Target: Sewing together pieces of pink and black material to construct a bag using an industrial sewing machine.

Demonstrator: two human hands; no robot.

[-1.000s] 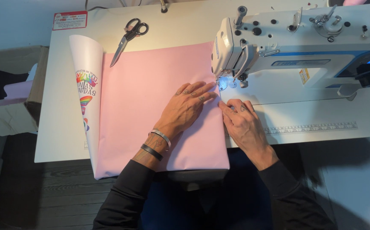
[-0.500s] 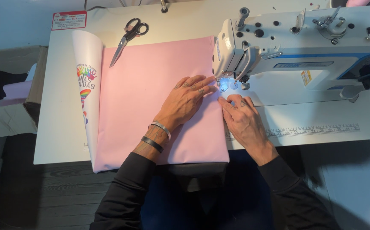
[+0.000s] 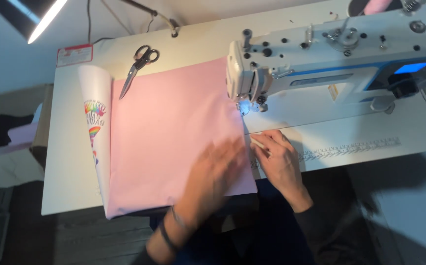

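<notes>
The pink fabric [image 3: 173,137] lies flat on the table [image 3: 65,167], its right edge just in front of the sewing machine [image 3: 321,64] needle. The blurred left hand [image 3: 213,172] rests open on it. The right hand [image 3: 279,159] pinches the edge. Whether any seam is sewn cannot be seen.

red-and-white label [image 3: 74,54] at table corner; blue screen [image 3: 411,67] on machine

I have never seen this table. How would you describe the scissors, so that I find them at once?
Start at the white sewing machine on the pale table, then look left across the large pink fabric to its far upper corner. The scissors lie there, closed, with black handles toward the back of the table and the blade tips resting on the fabric. They are the only dark metal tool on that side.
</notes>
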